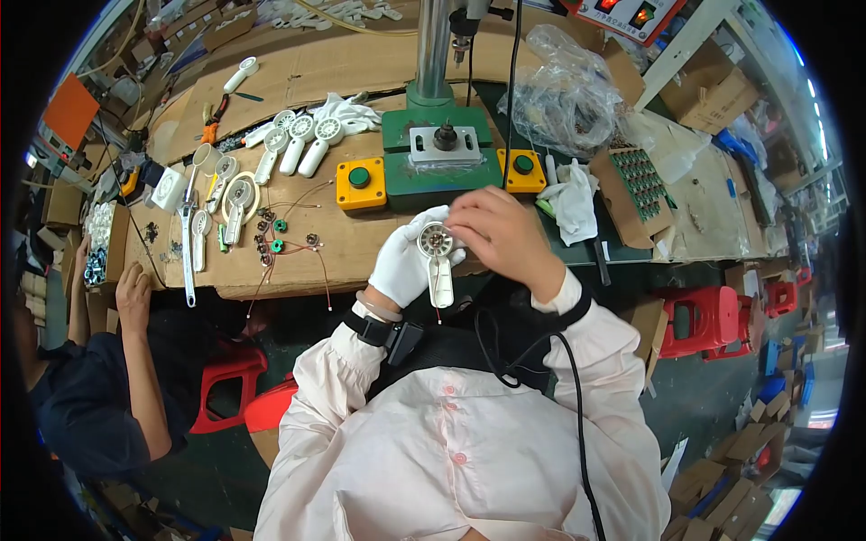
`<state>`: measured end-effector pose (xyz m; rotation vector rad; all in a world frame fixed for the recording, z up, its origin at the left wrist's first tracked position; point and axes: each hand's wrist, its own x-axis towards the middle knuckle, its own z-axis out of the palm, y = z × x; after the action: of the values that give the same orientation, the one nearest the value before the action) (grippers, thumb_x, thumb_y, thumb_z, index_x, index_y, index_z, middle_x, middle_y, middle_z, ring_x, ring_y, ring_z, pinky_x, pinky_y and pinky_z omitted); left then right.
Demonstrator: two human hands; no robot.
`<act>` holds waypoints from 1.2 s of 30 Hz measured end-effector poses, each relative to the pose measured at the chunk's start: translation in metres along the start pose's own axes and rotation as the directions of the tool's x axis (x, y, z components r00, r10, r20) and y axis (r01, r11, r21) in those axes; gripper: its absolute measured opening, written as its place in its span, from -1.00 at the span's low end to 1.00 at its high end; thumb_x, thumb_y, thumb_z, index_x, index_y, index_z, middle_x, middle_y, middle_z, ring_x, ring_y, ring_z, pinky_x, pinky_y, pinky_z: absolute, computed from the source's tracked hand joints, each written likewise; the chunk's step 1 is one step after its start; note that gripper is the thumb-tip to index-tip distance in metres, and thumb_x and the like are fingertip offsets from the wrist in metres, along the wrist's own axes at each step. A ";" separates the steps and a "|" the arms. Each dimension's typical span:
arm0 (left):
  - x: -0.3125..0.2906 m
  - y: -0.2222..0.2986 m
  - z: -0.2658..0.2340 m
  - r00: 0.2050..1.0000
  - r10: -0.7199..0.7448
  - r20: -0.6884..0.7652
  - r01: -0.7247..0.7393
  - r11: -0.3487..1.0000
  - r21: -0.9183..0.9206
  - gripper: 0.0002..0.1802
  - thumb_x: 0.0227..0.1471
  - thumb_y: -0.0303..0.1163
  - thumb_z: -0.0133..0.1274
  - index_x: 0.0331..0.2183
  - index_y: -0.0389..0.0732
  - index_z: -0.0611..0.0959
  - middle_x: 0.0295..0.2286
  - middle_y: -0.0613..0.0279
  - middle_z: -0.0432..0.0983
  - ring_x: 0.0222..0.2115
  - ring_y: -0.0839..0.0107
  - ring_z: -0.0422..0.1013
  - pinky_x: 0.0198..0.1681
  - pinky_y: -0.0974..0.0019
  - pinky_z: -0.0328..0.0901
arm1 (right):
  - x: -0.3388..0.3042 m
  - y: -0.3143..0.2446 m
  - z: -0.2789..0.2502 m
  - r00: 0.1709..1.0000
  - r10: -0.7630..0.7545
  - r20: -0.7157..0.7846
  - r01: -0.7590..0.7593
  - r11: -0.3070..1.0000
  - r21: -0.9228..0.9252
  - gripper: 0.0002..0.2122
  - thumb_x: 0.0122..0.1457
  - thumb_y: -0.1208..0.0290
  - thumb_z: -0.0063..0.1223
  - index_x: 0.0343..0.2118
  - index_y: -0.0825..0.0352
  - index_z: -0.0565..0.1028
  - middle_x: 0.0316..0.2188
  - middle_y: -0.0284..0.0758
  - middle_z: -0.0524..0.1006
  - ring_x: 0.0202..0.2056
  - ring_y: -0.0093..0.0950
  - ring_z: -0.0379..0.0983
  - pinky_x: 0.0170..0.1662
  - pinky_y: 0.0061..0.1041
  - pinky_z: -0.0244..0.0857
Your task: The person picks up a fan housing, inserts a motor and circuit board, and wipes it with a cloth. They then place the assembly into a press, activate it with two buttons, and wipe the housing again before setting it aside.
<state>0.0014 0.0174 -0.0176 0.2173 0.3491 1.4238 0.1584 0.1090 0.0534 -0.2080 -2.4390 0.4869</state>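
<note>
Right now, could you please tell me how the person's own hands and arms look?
The left hand wears a white glove, with a pale band and a black strap carrying a boxy black device at the wrist. The right hand is bare. Both sleeves are pale pink, the right crossed by a dark band. A black cable runs near that sleeve.
</note>
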 end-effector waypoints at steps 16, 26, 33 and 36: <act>-0.001 -0.010 0.001 0.979 0.201 0.028 -0.203 0.970 0.130 -0.56 0.16 -0.37 -0.06 0.07 -0.23 0.36 -0.11 0.11 0.44 -0.11 0.26 0.41 -0.01 0.24 0.31 | -0.051 -0.061 0.043 0.934 0.235 -0.268 -0.295 0.933 -0.206 -0.76 -0.19 0.39 0.32 -0.43 0.28 0.51 -0.19 -0.27 0.44 -0.29 -0.31 0.39 -0.25 -0.42 0.31; 0.000 -0.010 0.002 0.976 0.216 -0.011 -0.212 0.968 0.132 -0.55 0.10 -0.50 -0.04 0.06 -0.25 0.36 -0.11 0.11 0.44 -0.12 0.29 0.41 -0.01 0.22 0.35 | -0.054 -0.066 0.043 0.935 0.273 -0.225 -0.318 0.927 -0.197 -0.80 -0.14 0.41 0.30 -0.47 0.29 0.48 -0.16 -0.24 0.44 -0.25 -0.28 0.39 -0.23 -0.40 0.31; 0.001 -0.012 0.004 0.968 0.248 -0.027 -0.242 0.960 0.142 -0.54 0.09 -0.50 -0.01 0.05 -0.25 0.36 -0.12 0.09 0.43 -0.14 0.31 0.41 -0.07 0.21 0.39 | -0.057 -0.068 0.045 0.919 0.292 -0.264 -0.337 0.930 -0.149 -0.83 -0.11 0.48 0.26 -0.46 0.31 0.48 -0.24 -0.29 0.47 -0.31 -0.33 0.40 -0.29 -0.41 0.32; 0.003 -0.012 0.003 0.966 0.256 -0.030 -0.249 0.959 0.135 -0.52 0.06 -0.51 0.02 0.05 -0.25 0.36 -0.12 0.07 0.43 -0.17 0.31 0.42 -0.09 0.20 0.39 | -0.058 -0.069 0.044 0.918 0.300 -0.259 -0.346 0.926 -0.153 -0.85 -0.10 0.51 0.24 -0.46 0.31 0.48 -0.30 -0.32 0.47 -0.35 -0.35 0.40 -0.32 -0.41 0.31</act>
<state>0.0136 0.0184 -0.0195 0.3451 0.4671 1.6619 0.1750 0.0170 0.0162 -0.7236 -2.2264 0.3389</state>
